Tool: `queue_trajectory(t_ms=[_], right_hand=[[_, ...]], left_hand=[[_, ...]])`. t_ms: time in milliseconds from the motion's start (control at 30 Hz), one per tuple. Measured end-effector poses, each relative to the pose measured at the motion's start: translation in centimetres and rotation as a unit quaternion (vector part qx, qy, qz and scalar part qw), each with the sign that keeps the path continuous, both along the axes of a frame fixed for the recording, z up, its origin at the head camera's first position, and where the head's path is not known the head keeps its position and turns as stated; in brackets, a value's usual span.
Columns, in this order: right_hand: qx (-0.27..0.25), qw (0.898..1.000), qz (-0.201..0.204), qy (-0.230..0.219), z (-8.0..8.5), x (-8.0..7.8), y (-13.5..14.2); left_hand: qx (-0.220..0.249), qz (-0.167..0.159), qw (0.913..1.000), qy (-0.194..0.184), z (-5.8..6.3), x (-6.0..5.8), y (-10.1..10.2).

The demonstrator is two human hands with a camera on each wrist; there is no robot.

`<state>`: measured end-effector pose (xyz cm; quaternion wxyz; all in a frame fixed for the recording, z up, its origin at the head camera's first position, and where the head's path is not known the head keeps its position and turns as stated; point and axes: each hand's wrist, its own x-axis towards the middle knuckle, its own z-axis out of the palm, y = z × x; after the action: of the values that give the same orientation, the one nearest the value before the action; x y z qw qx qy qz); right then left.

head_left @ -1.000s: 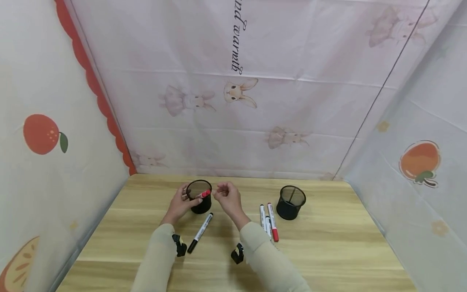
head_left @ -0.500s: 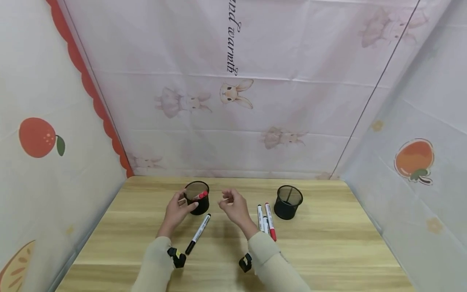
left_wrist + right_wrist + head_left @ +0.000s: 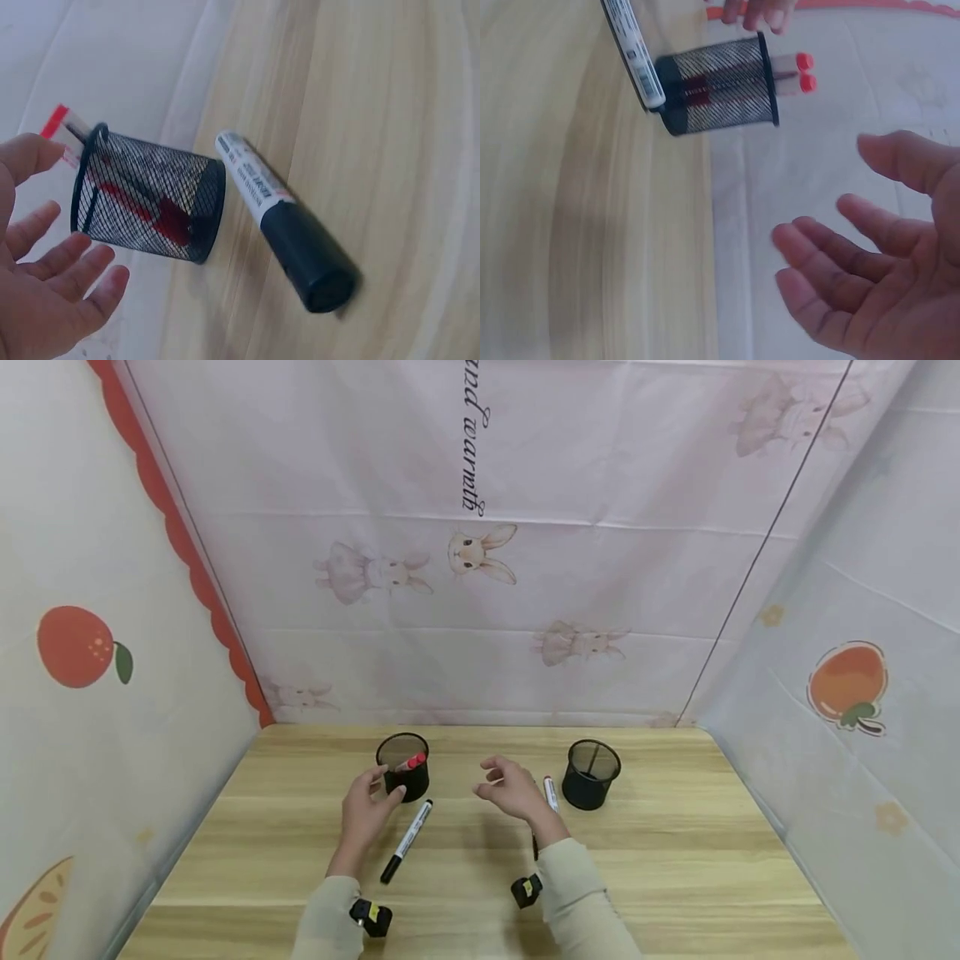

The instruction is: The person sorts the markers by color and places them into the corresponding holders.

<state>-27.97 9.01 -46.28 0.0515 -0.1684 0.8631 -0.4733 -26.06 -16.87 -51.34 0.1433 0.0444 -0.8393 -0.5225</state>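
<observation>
My left hand (image 3: 365,814) is beside the left black mesh pen cup (image 3: 417,783), fingers spread and relaxed. In the left wrist view its thumb overlaps the tip of a marker (image 3: 73,131) poking out of the cup. Two markers with red ends (image 3: 808,81) lean inside that cup in the right wrist view. My right hand (image 3: 513,789) hovers between the two cups, empty, fingers loosely bent. A black-capped whiteboard marker (image 3: 407,843) lies on the table in front of the left cup.
A second black mesh cup (image 3: 588,789) stands to the right. Just left of it lies a white marker (image 3: 551,793), partly hidden by my right wrist. The wooden table (image 3: 675,860) meets printed cloth walls at the back and sides.
My right hand has moved right, away from the left cup, and now covers part of the markers by the right cup. My left hand has loosened from the left cup and drawn back slightly.
</observation>
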Motion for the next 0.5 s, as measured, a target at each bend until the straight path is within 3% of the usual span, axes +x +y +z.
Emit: queue_trajectory(t_ms=[333, 500], right_hand=[[0.012, 1.000, -0.010, 0.010, 0.5, 0.6, 2.7], [0.034, 0.999, -0.005, 0.004, 0.9, 1.1, 4.0]], left_hand=[[-0.033, 0.010, 0.9993, -0.016, 0.0, 2.2, 1.2], [-0.070, 0.004, 0.9973, -0.023, -0.3, 2.7, 1.8]])
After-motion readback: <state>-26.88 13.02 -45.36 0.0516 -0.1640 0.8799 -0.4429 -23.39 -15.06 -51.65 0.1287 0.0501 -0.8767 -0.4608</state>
